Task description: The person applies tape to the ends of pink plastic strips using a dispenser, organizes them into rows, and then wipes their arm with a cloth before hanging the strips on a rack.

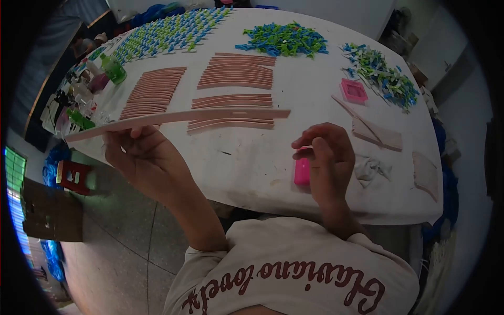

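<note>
A long pale pink strip (199, 114) with a small slot near its right end stretches over the left half of the table, raised above it. My left hand (144, 155) pinches this strip near its left part between thumb and fingers. My right hand (331, 163) is in the air past the strip's right end, fingers loosely curled and apart from the thumb, with nothing visible in it. Just under and beside it is a bright pink box (302, 172), partly hidden by the hand. Rows of similar pink strips (236, 71) lie behind the held one, with another group (153, 89) to their left.
On the white table (247, 168) are blue and green clips in a heap (286, 39), a looser pile (386, 76) and a laid-out array (168, 34). A pink tray (354, 91), pink pieces (377, 134), a crumpled cloth (371, 169) and green bottles (113, 69) stand around. A red stool (73, 177) is at left.
</note>
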